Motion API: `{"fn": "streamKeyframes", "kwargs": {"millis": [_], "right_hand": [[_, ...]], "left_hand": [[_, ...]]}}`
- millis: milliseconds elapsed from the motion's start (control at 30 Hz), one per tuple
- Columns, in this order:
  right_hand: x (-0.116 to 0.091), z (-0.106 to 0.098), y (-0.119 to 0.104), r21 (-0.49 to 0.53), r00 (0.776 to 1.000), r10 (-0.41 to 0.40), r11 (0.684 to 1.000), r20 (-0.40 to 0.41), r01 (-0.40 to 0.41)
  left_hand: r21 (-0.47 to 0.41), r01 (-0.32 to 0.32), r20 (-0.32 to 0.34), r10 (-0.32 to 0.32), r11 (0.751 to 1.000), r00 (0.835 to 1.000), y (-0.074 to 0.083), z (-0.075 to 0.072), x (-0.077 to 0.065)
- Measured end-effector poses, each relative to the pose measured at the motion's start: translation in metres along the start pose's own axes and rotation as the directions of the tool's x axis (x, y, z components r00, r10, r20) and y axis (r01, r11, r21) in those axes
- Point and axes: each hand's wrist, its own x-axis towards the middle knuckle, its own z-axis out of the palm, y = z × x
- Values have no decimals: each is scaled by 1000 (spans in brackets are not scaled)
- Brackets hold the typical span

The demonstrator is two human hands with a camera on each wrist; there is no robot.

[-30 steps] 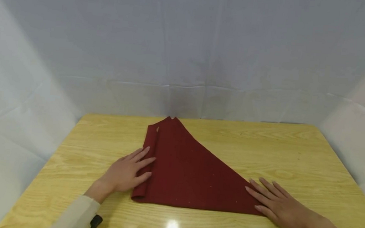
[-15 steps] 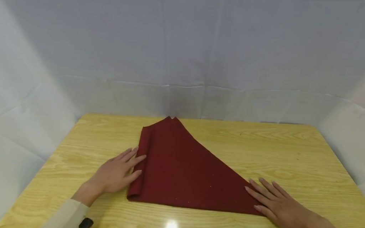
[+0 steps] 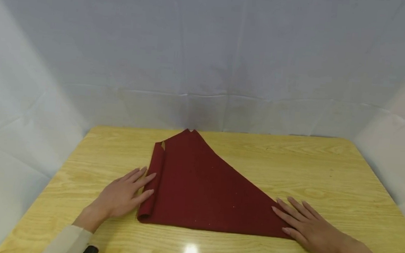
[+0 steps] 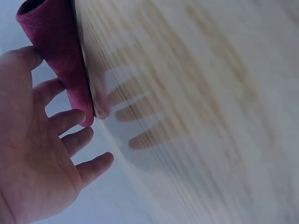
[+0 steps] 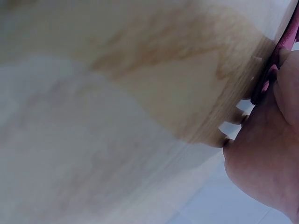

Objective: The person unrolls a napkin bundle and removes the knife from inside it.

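Left hand [image 3: 122, 195] flat, fingers touching rolled left edge of red cloth [image 3: 204, 190]; right hand [image 3: 308, 228] flat, pressing cloth's near-right corner on wooden table [image 3: 327, 172].

I am seeing a dark red cloth [image 3: 201, 190] lying flat on the wooden table, folded into a triangle whose far point is reaching the back edge. Its left edge [image 4: 60, 60] is curling into a narrow roll.

Text on my red cloth [image 3: 201, 190]: none I can read
Text on the wooden table [image 3: 292, 169]: none
Labels, brands, numbers, signs: none readable in any view
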Motion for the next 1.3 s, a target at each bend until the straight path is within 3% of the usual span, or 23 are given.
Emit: {"fn": "streamKeyframes", "kwargs": {"millis": [333,500,833,967,1133,1300], "right_hand": [[0,-2,0,7,1000,-2,1000,-7,2],[2,-3,-1,68,999,34,997,6,-34],[7,-8,-10,67,999,53,996,-10,-52],[9,-9,-15,97,994,110,989,11,-111],[12,-7,-20,52,987,157,986,29,-159],[12,-4,-21,5,989,145,989,13,-145]], "left_hand": [[51,-7,-38,9,999,999,8,-4,1],[87,-50,-57,55,995,997,19,-7,7],[117,-106,-39,111,987,993,34,-1,23],[141,-109,-31,115,984,993,36,2,26],[140,-109,-17,113,984,993,38,3,25],[138,-120,-6,122,983,993,36,2,21]]}}
